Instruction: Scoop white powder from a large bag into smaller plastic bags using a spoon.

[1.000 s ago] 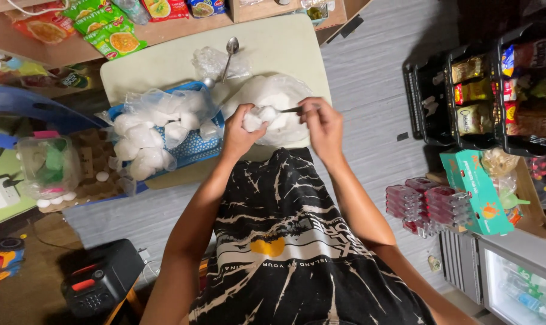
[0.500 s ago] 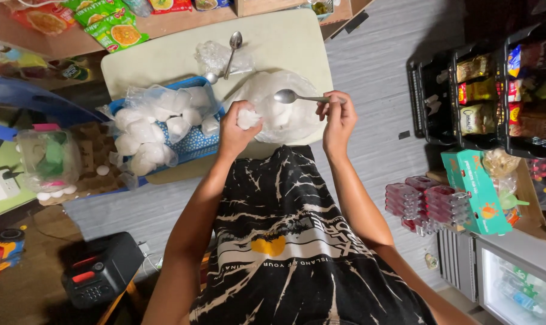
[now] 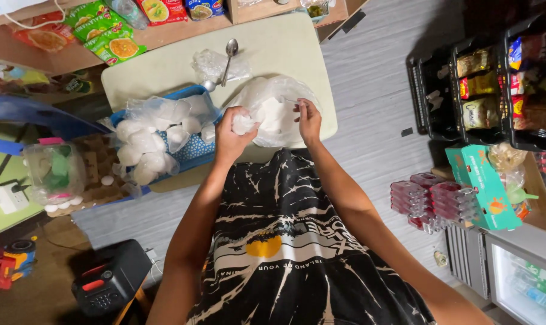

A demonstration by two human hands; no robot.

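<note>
My left hand (image 3: 229, 139) is closed around a small clear bag of white powder (image 3: 244, 123), held at the near edge of a large open plastic bag of white powder (image 3: 272, 108) on the pale table (image 3: 285, 48). My right hand (image 3: 309, 120) pinches the thin handle of a metal spoon over the right side of the large bag. The spoon's bowl is hidden inside the plastic.
A blue basket (image 3: 196, 151) of several filled small bags sits left of the large bag. A second spoon (image 3: 228, 59) and crumpled plastic (image 3: 210, 63) lie further back. Snack packets (image 3: 107, 36) lie at the far left. Black racks (image 3: 483, 78) stand to the right.
My right hand has carried the spoon from above the large bag down into it. My left hand has stayed at the bag's near edge with the small bag.
</note>
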